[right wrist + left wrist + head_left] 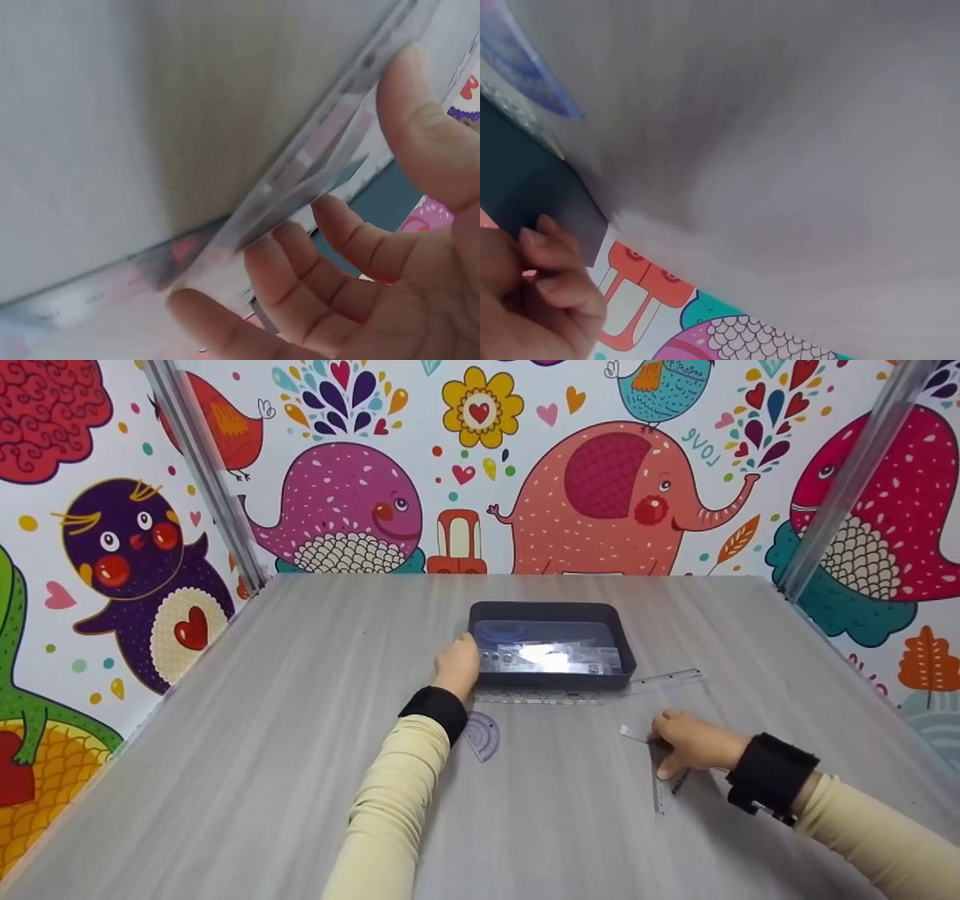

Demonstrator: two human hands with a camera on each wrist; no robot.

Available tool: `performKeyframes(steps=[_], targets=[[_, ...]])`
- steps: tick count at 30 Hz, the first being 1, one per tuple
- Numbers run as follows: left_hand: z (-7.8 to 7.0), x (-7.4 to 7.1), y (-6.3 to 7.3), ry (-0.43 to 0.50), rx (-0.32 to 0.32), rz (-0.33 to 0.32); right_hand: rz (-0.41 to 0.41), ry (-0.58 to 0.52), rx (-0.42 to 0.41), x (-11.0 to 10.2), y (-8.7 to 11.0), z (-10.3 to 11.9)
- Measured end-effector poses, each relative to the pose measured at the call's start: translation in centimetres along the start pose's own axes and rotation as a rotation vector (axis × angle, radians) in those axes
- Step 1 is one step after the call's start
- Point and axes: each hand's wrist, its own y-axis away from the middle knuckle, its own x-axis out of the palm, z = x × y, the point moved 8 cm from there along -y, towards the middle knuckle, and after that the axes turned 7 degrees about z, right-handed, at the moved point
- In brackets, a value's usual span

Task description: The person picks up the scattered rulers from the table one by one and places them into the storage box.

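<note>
My left hand point(456, 666) grips the left wall of a dark grey rectangular tray point(555, 682). In the left wrist view, its curled fingertips point(549, 238) lie against the outside of the tray point(532, 180). Clear plastic drawing tools point(551, 657) lie inside, partly lost in glare. My right hand point(694, 741) holds a transparent set square point(660, 796) right of the tray's front. The right wrist view shows the thumb on one edge of the set square point(281, 196) and the fingertips along another; the hand hides part of it in the head view.
A clear protractor point(481, 736) lies on the table beside my left wrist. Along the tray's front edge runs a clear ruler point(536, 699). Another clear straight-edged piece point(666, 680) sticks out at the tray's right corner. Patterned walls and metal posts point(855, 487) bound the grey table point(300, 675).
</note>
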Motion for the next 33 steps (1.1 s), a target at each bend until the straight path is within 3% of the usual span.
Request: performKeyframes(steps=[2,5,8,10,13,19,23,26,33], targets=[[0.8,2.8,-2.3,-0.024,0.009,-0.050,-0.005,0.006,0.006,-0.2,-0.2,-0.2],[1.7,6.1,-5.0,-0.038,-0.002,-0.026,0.001,0.009,0.021,-0.4,-0.4,-0.4],[2.2,8.2,-6.7,-0.033,-0.012,-0.008,0.006,-0.026,0.043,-0.6,-0.5,-0.9],[2.4,8.8,-7.1,-0.024,-0.017,-0.007,0.007,-0.077,0.056,-0.6,-0.5,-1.3],[2.5,8.7,-7.0,-0.010,-0.026,-0.005,-0.015,-0.157,0.025,-0.6,-0.3,-1.7],[1.8,6.0,-4.9,-0.002,-0.021,0.001,0.002,-0.234,-0.110,-0.3,0.4,-1.3],[1.7,5.8,-5.1,-0.010,-0.012,-0.027,0.037,-0.188,-0.090,-0.1,0.5,-1.1],[1.8,6.5,-5.6,-0.014,-0.004,-0.039,0.041,-0.192,-0.040,-0.1,0.4,-1.6],[1.7,6.9,-5.6,-0.019,-0.009,-0.049,0.076,-0.295,-0.062,0.0,0.5,-2.7]])
